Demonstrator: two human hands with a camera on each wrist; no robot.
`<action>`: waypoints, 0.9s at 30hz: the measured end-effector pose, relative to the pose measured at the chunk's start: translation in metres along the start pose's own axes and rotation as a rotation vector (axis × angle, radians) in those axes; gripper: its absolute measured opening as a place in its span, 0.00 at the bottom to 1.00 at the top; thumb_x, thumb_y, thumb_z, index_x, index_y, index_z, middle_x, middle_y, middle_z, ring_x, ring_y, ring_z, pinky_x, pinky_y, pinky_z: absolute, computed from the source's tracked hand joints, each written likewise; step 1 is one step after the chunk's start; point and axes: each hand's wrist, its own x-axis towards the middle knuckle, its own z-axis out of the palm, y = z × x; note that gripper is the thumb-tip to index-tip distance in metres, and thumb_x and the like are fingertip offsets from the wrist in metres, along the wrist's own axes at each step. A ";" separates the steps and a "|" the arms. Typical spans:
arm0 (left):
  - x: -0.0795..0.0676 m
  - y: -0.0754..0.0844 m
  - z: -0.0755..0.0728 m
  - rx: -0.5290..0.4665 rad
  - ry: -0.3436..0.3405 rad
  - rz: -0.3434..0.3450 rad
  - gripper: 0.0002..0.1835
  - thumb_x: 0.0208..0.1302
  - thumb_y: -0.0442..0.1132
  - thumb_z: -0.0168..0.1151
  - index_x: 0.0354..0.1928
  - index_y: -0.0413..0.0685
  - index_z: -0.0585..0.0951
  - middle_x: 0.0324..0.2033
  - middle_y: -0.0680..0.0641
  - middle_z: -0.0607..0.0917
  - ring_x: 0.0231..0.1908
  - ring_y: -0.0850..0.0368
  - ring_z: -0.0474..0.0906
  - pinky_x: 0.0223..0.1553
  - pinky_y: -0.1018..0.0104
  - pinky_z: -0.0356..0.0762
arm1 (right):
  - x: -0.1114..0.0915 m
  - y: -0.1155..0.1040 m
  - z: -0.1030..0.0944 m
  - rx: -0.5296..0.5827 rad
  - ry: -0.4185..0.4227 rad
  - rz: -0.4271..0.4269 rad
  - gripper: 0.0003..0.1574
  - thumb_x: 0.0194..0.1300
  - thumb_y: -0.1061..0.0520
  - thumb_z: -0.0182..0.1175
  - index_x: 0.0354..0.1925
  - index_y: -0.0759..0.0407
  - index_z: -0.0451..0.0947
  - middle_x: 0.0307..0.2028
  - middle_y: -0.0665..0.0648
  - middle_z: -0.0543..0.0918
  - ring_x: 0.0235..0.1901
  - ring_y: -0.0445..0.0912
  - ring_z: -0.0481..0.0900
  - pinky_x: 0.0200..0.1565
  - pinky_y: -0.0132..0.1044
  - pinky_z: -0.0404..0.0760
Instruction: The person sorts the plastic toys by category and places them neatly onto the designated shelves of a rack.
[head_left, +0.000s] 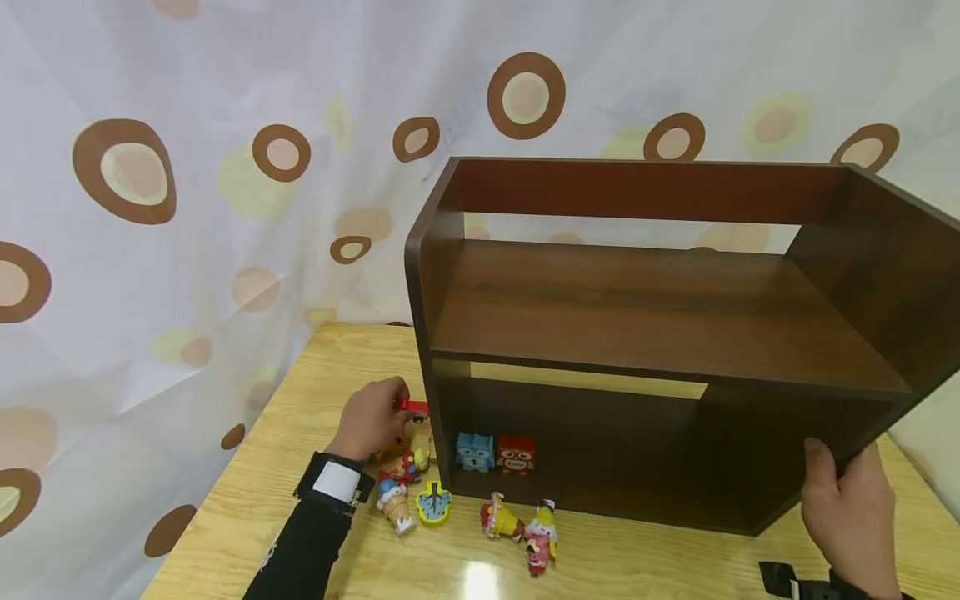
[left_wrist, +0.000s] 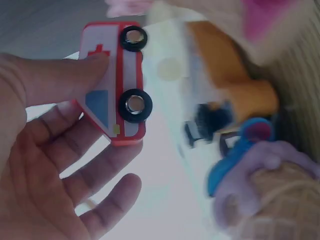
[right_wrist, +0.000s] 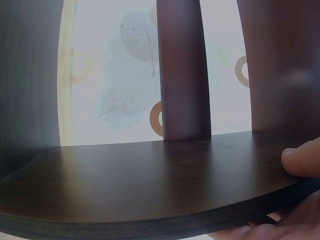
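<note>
My left hand [head_left: 371,421] pinches a red-and-white toy ambulance [left_wrist: 118,85] between thumb and fingers, just left of a dark brown two-tier shelf [head_left: 600,304]. In the left wrist view its wheels face right and the little finger stays clear of it. Below that hand on the table lie a red toy figure [head_left: 401,467], an ice-cream-cone toy [head_left: 393,506] and a yellow-edged tree toy [head_left: 434,503]. My right hand [head_left: 851,508] grips the front edge of the shelf's right side panel, thumb on the inner face, fingers behind.
A blue owl toy [head_left: 475,452] and a red owl toy [head_left: 517,456] stand side by side in the lower tier, at its left end. Before the shelf lie a yellow-and-red figure [head_left: 501,517] and a pink-and-yellow one [head_left: 540,537]. A patterned curtain [head_left: 225,275] hangs behind the wooden table [head_left: 285,433].
</note>
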 end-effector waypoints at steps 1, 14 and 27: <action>-0.002 0.001 -0.004 -0.027 0.015 -0.022 0.11 0.55 0.38 0.74 0.36 0.44 0.80 0.26 0.47 0.82 0.24 0.55 0.70 0.25 0.65 0.66 | 0.000 0.000 0.000 -0.001 0.001 -0.001 0.30 0.77 0.52 0.38 0.69 0.68 0.54 0.63 0.78 0.66 0.60 0.72 0.65 0.56 0.67 0.63; -0.044 0.031 -0.089 -0.267 0.621 -0.029 0.14 0.58 0.32 0.70 0.45 0.34 0.78 0.33 0.37 0.86 0.30 0.47 0.80 0.33 0.70 0.73 | -0.004 -0.005 0.001 0.004 0.029 0.028 0.30 0.78 0.53 0.37 0.71 0.65 0.54 0.66 0.76 0.67 0.63 0.72 0.67 0.58 0.67 0.65; -0.093 0.088 -0.135 -0.452 0.695 0.254 0.19 0.48 0.23 0.74 0.44 0.39 0.84 0.34 0.44 0.87 0.36 0.72 0.75 0.44 0.80 0.71 | -0.007 -0.009 0.003 -0.022 0.080 -0.005 0.27 0.77 0.55 0.39 0.68 0.67 0.59 0.63 0.76 0.71 0.60 0.71 0.71 0.55 0.67 0.69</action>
